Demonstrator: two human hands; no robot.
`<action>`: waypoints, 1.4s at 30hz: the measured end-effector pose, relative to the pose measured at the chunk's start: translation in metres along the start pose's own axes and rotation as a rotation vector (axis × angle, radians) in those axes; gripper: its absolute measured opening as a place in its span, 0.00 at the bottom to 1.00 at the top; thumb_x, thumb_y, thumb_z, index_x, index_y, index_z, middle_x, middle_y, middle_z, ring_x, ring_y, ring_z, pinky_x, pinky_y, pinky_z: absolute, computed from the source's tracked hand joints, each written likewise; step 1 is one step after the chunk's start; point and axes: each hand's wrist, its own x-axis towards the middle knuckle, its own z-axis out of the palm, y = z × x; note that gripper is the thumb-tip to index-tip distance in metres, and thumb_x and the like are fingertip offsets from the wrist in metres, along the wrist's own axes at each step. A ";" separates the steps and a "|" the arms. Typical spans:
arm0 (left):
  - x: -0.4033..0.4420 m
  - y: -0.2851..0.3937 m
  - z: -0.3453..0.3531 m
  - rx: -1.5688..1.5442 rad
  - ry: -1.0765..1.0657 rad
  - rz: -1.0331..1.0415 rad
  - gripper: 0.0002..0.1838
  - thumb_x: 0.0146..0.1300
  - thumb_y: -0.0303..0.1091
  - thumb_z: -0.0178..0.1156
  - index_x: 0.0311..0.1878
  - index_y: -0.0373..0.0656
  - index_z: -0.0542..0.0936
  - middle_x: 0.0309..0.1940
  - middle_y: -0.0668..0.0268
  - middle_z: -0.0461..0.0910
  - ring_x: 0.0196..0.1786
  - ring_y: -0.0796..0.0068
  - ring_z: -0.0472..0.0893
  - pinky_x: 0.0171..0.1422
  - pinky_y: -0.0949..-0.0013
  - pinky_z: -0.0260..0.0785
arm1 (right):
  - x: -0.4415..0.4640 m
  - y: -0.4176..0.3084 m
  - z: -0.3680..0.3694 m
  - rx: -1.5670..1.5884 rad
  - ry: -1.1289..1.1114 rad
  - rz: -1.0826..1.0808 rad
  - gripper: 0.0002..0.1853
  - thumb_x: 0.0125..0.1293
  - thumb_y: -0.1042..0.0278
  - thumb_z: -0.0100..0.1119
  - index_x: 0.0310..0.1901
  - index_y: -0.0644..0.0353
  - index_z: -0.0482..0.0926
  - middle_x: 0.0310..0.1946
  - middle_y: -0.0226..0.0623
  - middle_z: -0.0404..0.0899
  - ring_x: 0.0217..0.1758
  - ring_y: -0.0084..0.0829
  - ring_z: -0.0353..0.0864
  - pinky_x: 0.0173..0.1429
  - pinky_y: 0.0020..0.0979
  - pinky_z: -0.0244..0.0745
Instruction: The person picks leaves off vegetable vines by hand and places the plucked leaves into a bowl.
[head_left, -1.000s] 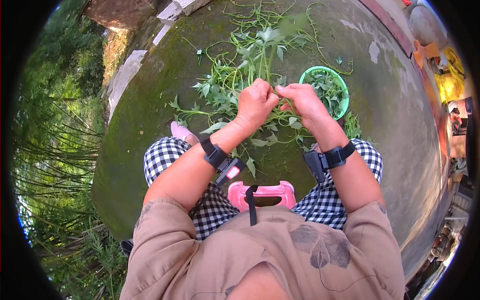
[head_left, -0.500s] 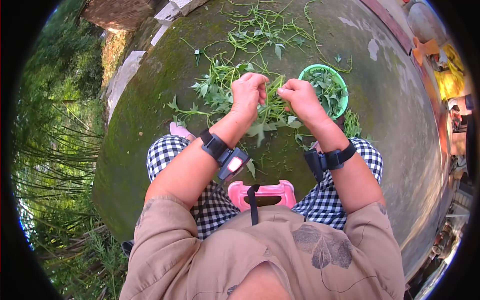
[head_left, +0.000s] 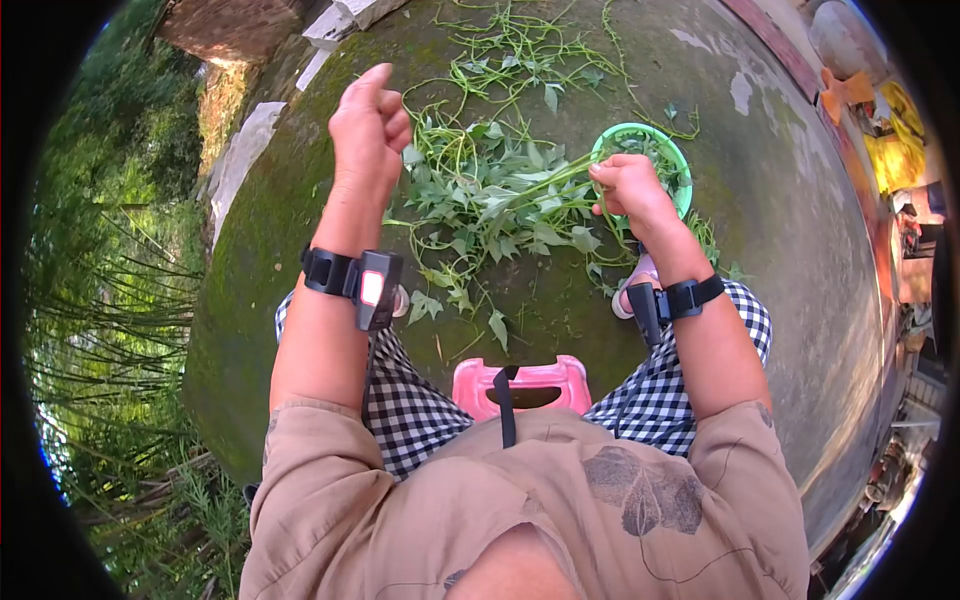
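My right hand [head_left: 636, 188] is closed around a bunch of leafy green vine stems [head_left: 545, 185], close to the near left side of the green basket [head_left: 684, 160]. The stems stretch leftward from my fingers over the pile of leafy vines [head_left: 465, 205] on the ground. My left hand [head_left: 368, 130] is raised to the left of the pile, with its fingers curled in; whatever it may hold is hidden. Picked leaves [head_left: 655, 150] lie inside the basket.
Long, mostly bare vines [head_left: 530, 50] are spread on the mossy concrete ground [head_left: 290, 250] beyond the pile. A pink plastic stool [head_left: 525, 385] is between my knees. Pale stone blocks [head_left: 245, 150] edge the ground at left, beside greenery.
My left hand has moved away from my right hand, up and to the left. My right hand has shifted slightly right with the vine stems, which now stretch out sideways.
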 end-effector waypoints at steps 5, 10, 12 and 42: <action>-0.052 -0.085 0.028 0.649 -0.406 0.151 0.04 0.57 0.28 0.65 0.35 0.41 0.86 0.25 0.74 0.80 0.30 0.84 0.75 0.38 0.77 0.67 | -0.013 -0.011 0.016 0.144 -0.148 0.072 0.07 0.67 0.69 0.59 0.37 0.64 0.77 0.21 0.27 0.69 0.16 0.19 0.64 0.29 0.26 0.76; -0.071 -0.115 0.034 0.620 -0.397 -0.018 0.07 0.60 0.29 0.64 0.41 0.38 0.82 0.29 0.69 0.80 0.24 0.85 0.73 0.30 0.77 0.67 | -0.014 -0.011 0.033 0.191 -0.233 0.058 0.05 0.67 0.70 0.59 0.39 0.62 0.78 0.25 0.29 0.77 0.20 0.21 0.76 0.26 0.22 0.74; -0.072 -0.109 0.036 0.505 -0.356 -0.144 0.08 0.61 0.29 0.64 0.42 0.38 0.81 0.30 0.68 0.80 0.23 0.85 0.73 0.27 0.77 0.66 | -0.011 -0.010 0.036 0.196 -0.244 0.052 0.05 0.66 0.70 0.60 0.40 0.62 0.78 0.25 0.30 0.77 0.21 0.22 0.77 0.26 0.22 0.74; -0.078 -0.114 0.025 0.901 -0.450 0.430 0.08 0.53 0.30 0.59 0.30 0.35 0.78 0.24 0.57 0.74 0.27 0.63 0.76 0.34 0.61 0.68 | -0.012 -0.010 0.040 -0.625 -0.054 -0.423 0.09 0.58 0.67 0.63 0.33 0.67 0.81 0.25 0.46 0.81 0.25 0.36 0.80 0.33 0.36 0.74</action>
